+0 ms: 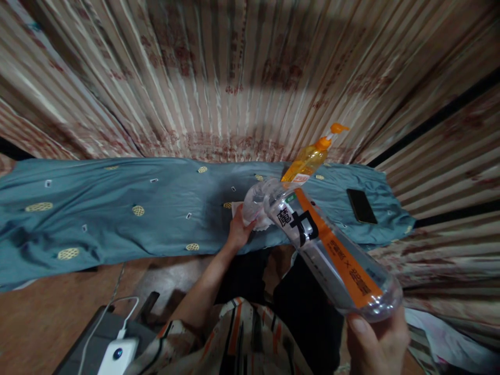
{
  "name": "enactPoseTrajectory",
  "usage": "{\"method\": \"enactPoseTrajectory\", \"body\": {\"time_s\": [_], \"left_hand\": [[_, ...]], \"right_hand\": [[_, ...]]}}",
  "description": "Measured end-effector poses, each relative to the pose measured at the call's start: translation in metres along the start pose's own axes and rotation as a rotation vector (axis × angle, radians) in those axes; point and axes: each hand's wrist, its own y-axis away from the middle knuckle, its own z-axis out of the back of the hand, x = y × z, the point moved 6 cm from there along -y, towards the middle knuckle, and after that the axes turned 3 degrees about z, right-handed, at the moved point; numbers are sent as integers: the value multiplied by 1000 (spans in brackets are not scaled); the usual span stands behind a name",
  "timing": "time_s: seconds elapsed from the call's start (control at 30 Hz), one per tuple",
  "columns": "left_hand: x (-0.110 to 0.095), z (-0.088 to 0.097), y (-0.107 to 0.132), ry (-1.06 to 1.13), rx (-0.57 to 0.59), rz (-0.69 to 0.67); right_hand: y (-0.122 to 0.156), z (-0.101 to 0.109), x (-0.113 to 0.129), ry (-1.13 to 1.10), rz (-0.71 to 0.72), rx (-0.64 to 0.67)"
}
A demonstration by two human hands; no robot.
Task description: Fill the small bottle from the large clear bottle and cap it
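This looks like a room in a home. Pale curtains (187, 83) (with reddish motifs) hang behind and beside a long blue-green pineapple-print cloth (105, 208), on which a dark phone (361, 206) lies; a white plugged-in device (119, 357) sits nearby.

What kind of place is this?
It looks like a room in someone's home, though I can't be sure which room. There's a big patterned curtain, a blue-green cloth with pineapple-like prints, and what looks like a phone lying on the cloth.
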Motion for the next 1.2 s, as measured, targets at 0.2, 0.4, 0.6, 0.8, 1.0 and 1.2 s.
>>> {"method": "enactPoseTrajectory", "body": {"time_s": [0.2,0.4,0.6,0.8,1.0,1.2], "left_hand": [[1,-1,0,-10,-9,-30],[1,-2,-1,-2,-7,-59],[0,-1,-1,-18,-15,-48],[1,-1,-1,-14,-10,-30],[5,-2,-2,-14,-8,-28],[8,-2,-2,-32,-13,-24]], "right_hand": [[1,-2,6,-21,14,-19],[0,0,2,-8,31,-2],[1,-3,7,-10,13,-12],[0,-5,10,-6,28,9],[-3,2,1,37,88,36],[-1,-1,-2,-15,47,47]]}}
